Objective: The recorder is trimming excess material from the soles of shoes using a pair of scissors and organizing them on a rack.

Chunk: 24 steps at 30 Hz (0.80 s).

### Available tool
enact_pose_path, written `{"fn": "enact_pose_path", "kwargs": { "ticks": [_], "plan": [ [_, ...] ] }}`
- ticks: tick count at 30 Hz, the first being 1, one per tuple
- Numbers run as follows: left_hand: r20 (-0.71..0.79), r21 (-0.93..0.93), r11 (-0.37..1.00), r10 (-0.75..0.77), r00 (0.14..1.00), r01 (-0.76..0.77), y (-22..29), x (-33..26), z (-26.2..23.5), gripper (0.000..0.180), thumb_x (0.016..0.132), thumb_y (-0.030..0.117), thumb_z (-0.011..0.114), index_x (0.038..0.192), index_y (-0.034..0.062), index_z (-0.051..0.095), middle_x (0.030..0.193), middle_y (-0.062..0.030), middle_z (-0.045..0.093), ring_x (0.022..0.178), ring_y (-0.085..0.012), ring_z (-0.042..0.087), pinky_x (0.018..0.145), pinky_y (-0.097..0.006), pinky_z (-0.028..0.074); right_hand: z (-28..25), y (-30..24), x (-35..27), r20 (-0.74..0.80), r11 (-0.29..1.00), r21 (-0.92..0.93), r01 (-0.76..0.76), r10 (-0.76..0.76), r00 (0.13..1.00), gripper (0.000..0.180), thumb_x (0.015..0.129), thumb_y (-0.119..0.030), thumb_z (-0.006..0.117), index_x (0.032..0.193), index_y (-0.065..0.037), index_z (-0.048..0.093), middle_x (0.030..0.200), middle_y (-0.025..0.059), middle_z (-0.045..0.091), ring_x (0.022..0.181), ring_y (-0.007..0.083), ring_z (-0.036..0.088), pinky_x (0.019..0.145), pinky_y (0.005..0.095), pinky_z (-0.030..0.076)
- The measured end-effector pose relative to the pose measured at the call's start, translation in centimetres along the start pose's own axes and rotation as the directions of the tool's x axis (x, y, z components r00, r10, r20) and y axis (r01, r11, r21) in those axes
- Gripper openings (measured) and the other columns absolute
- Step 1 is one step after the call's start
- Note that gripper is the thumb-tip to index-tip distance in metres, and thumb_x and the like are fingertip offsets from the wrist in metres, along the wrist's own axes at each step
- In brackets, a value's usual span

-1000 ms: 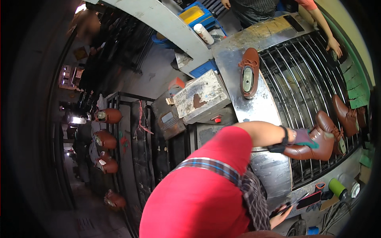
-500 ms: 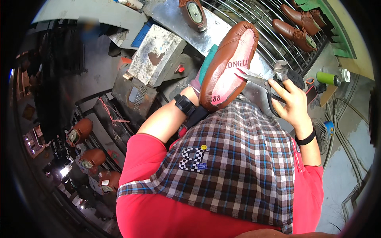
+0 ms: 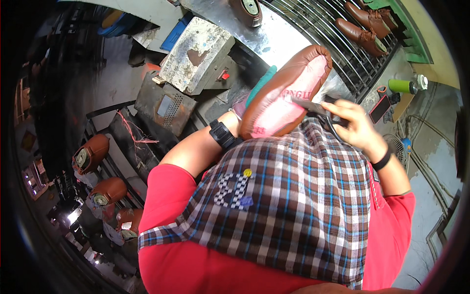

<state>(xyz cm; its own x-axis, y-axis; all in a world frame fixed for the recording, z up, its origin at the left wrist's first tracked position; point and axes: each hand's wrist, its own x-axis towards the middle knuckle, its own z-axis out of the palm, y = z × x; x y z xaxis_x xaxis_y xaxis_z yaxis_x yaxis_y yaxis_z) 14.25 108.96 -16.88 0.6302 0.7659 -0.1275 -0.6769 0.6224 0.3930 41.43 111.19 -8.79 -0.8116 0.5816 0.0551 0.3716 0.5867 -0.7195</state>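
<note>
A brown leather shoe upper (image 3: 275,87), its pink underside facing me, tilts in front of my apron with the toe end up and to the right. My left hand (image 3: 262,85), in a teal and purplish glove, grips it from behind; most of the fingers are hidden by the shoe. My right hand (image 3: 350,121), bare, is closed round the handles of a pair of scissors (image 3: 310,105). The blades lie over the pink underside near its right edge, blurred by motion. Whether the tips touch it I cannot tell.
Beyond the shoe is a metal worktop (image 3: 274,40) with another brown shoe (image 3: 247,11). A metal rack (image 3: 313,24) holds more brown shoes (image 3: 361,36). At left stands a worn metal box (image 3: 196,55); at right, a green bottle (image 3: 402,86), a phone (image 3: 380,109) and a fan (image 3: 395,149).
The shoe's toe end has come down and to the right. The scissors' blades, spread before, now look closer together, and my right hand has moved lower. The whole view has shifted slightly.
</note>
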Motion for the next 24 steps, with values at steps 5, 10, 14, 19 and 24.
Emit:
{"fn": "enact_pose_path", "kwargs": {
  "ticks": [5, 10, 14, 19, 24],
  "plan": [
    [-0.069, -0.008, 1.000, 0.000, 0.998, 0.000, -0.1, -0.9, -1.4, 0.047, 0.104, 0.026, 0.041, 0.146, 0.0066, 0.032, 0.141, -0.0084, 0.047, 0.121, -0.0159, 0.052, 0.103, -0.030, 0.043, 3.9, -1.7, 0.0, -0.090, 0.804, 0.507, -0.312, 0.409, 0.908, 0.051, 0.081, -0.006, 0.068, 0.132, -0.008, 0.058, 0.089, 0.0009, 0.059, 0.075, 0.0097, 0.055, 0.067, 0.0248, 0.047],
    [-0.091, 0.180, 0.973, 0.160, 0.983, -0.142, 0.5, -0.7, 1.0, 0.045, 0.104, 0.023, 0.043, 0.144, 0.0057, 0.034, 0.135, -0.0080, 0.051, 0.116, -0.0140, 0.054, 0.098, -0.027, 0.047, -0.9, -5.0, 1.3, -0.058, 0.843, -0.537, -0.029, -0.003, 0.998, 0.059, 0.064, -0.014, 0.074, 0.122, -0.021, 0.064, 0.074, 0.0056, 0.046, 0.059, 0.0225, 0.053, 0.052, 0.0357, 0.046],
    [-0.069, 0.255, 0.961, 0.124, 0.990, -0.103, -0.1, -0.7, -0.5, 0.041, 0.104, 0.022, 0.044, 0.141, 0.0049, 0.038, 0.129, -0.0076, 0.054, 0.112, -0.0125, 0.055, 0.097, -0.026, 0.048, -2.1, -6.5, 2.0, -0.022, 0.769, -0.639, 0.028, -0.055, 0.998, 0.057, 0.064, -0.014, 0.075, 0.120, -0.023, 0.065, 0.072, 0.0041, 0.043, 0.059, 0.0203, 0.053, 0.051, 0.0347, 0.047],
    [-0.083, 0.101, 0.994, 0.061, 0.995, -0.053, -0.3, -0.7, -1.0, 0.041, 0.103, 0.022, 0.044, 0.141, 0.0049, 0.039, 0.129, -0.0085, 0.054, 0.112, -0.0134, 0.056, 0.097, -0.028, 0.049, -3.3, -7.8, 2.8, 0.062, 0.703, -0.703, 0.103, -0.084, 0.995, 0.058, 0.065, -0.012, 0.073, 0.122, -0.023, 0.063, 0.072, 0.0030, 0.043, 0.058, 0.0198, 0.054, 0.049, 0.0335, 0.047],
    [0.150, 0.689, 0.591, 0.451, 0.880, -0.420, 0.9, -0.3, 3.5, 0.041, 0.103, 0.019, 0.046, 0.141, 0.0047, 0.039, 0.129, -0.0103, 0.054, 0.112, -0.0156, 0.057, 0.096, -0.030, 0.050, -1.2, -5.2, 3.3, 0.093, 0.856, -0.506, 0.107, -0.070, 0.993, 0.053, 0.071, -0.010, 0.071, 0.123, -0.019, 0.063, 0.073, 0.0060, 0.047, 0.061, 0.0251, 0.056, 0.052, 0.0341, 0.049]
  ]
}}
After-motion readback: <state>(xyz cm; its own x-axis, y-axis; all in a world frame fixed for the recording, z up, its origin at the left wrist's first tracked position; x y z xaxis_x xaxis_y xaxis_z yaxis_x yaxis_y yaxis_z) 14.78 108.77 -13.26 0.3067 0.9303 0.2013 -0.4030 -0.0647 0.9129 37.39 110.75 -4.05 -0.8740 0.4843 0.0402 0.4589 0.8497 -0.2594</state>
